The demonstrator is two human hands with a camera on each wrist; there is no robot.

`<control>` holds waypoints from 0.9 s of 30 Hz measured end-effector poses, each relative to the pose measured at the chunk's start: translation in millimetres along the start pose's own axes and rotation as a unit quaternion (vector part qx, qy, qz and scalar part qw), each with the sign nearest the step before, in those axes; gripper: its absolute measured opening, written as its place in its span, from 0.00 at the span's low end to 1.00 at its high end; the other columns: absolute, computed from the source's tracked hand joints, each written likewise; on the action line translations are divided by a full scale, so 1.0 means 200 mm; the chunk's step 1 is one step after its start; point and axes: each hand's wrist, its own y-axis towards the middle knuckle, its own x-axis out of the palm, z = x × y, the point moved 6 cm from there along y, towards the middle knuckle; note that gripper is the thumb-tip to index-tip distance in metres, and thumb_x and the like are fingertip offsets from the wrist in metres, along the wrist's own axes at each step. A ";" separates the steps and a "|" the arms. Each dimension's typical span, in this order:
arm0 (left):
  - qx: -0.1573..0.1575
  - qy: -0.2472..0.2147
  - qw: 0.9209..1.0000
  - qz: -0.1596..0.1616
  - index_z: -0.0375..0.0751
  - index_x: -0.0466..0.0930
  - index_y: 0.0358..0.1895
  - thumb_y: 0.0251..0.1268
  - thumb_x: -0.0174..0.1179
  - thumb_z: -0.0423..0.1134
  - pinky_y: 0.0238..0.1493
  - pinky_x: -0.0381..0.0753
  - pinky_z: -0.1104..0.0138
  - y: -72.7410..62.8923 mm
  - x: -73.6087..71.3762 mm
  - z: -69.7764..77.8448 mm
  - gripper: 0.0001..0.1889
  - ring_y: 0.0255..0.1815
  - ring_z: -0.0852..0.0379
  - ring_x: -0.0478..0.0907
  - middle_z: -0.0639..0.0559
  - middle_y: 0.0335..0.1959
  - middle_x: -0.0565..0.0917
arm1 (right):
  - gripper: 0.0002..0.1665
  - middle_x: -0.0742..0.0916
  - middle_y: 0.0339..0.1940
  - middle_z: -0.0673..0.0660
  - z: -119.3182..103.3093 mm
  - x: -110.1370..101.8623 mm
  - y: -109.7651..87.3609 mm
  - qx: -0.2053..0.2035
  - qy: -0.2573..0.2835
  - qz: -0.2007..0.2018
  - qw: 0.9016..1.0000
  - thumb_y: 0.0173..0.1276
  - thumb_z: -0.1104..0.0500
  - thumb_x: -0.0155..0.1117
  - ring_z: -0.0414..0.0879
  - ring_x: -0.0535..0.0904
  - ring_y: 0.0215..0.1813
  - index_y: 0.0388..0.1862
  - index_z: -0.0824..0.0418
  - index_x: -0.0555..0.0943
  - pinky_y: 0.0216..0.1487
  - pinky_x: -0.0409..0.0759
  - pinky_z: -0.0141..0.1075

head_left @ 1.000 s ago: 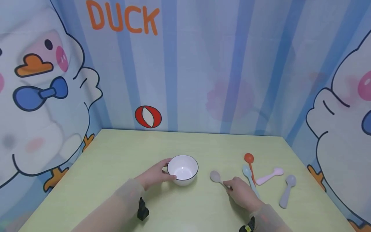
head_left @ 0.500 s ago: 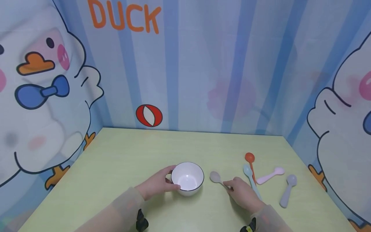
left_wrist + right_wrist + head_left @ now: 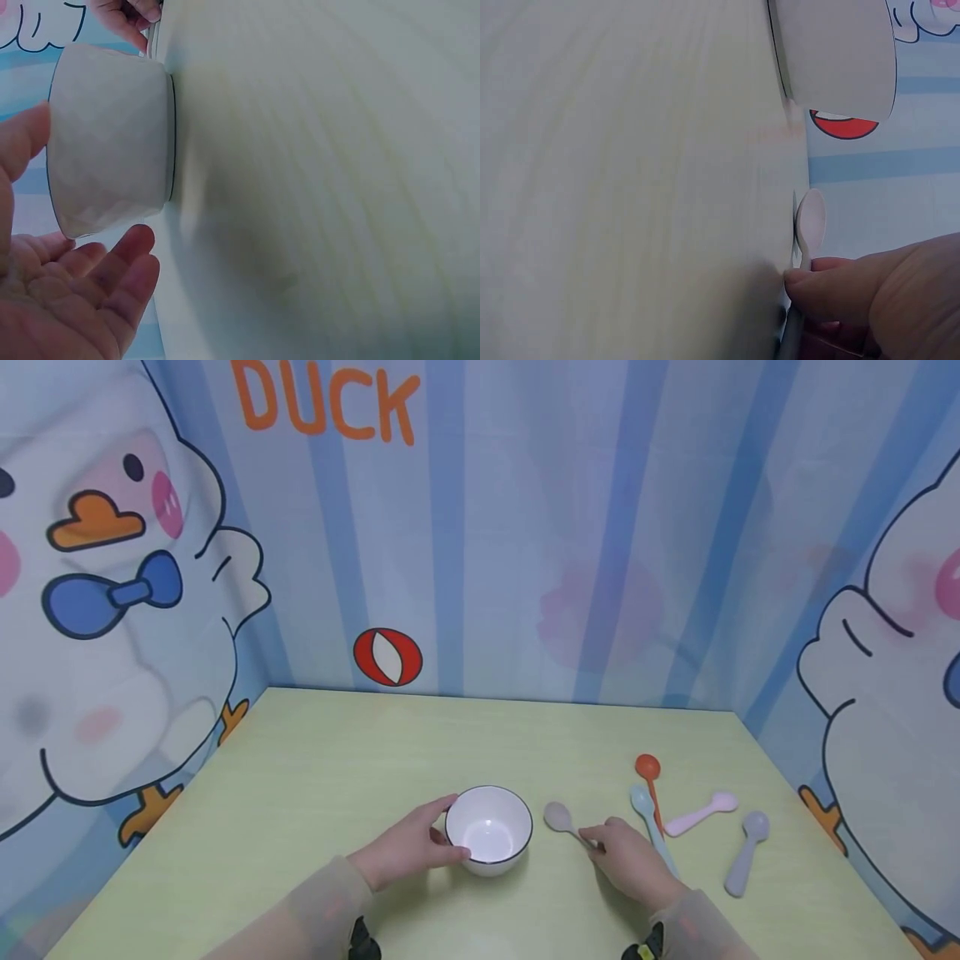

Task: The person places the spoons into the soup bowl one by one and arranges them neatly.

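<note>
Left hand grips the bowl by one side only, thumb at the near part of the rim and forefinger reaching round the far part, while the left wrist view shows other fingers loosely bent below, seemingly not propping it. The bowl is upright near the middle of the counter; whether its base touches the surface is hard to tell. With nothing steadying the opposite side, a lift or a quick slide could tip it, and the smooth-looking wall could slip from so slight a grasp.

Right hand pinches the grey spoon by the handle, its head low over the counter and just beside the bowl, though apart from it. A thin handle pinched this way may roll or swing between the fingertips, turning the head sideways. If bowl and spoon were brought together without first raising the spoon, the head would likely knock the outer wall.

Crowding is the other hazard. The blue spoon lies close beside the right hand, its lower end partly hidden, and the orange spoon meets it; a sweep of that hand or sleeve could drag both toward the pink spoon.
</note>
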 end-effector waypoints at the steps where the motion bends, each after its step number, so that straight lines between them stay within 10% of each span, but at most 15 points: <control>1: 0.003 0.010 1.000 0.002 0.38 0.53 0.75 0.57 0.69 0.48 0.47 0.78 0.57 0.00 0.00 0.00 0.46 0.46 0.54 0.78 0.44 0.55 0.77 | 0.17 0.78 0.28 0.50 0.00 0.00 0.00 0.000 0.001 0.000 1.000 0.58 0.68 0.69 0.40 0.71 0.31 0.48 0.62 0.86 0.32 0.73 0.35; 7: 0.043 0.085 0.995 0.001 0.40 0.54 0.75 0.61 0.64 0.53 0.68 0.59 0.48 -0.01 0.00 0.02 0.44 0.66 0.48 0.67 0.45 0.77 0.52 | 0.17 0.77 0.28 0.50 0.00 0.00 0.00 0.000 0.005 0.004 1.000 0.58 0.68 0.68 0.40 0.70 0.30 0.48 0.62 0.86 0.32 0.72 0.35; 13: 0.058 0.136 0.989 -0.007 0.43 0.56 0.75 0.63 0.60 0.58 0.71 0.54 0.47 -0.02 0.02 0.01 0.42 0.76 0.46 0.48 0.48 0.78 0.49 | 0.19 0.78 0.30 0.50 0.01 0.01 0.00 0.004 0.010 -0.005 1.000 0.58 0.67 0.69 0.40 0.71 0.32 0.50 0.61 0.85 0.35 0.74 0.36; 27: 0.050 0.153 0.987 -0.005 0.45 0.54 0.76 0.63 0.57 0.63 0.71 0.53 0.48 -0.02 0.04 0.00 0.44 0.77 0.49 0.46 0.53 0.79 0.46 | 0.08 0.77 0.28 0.50 0.09 -0.05 -0.09 0.077 0.017 -0.036 0.996 0.58 0.61 0.70 0.43 0.71 0.30 0.31 0.58 0.77 0.31 0.73 0.39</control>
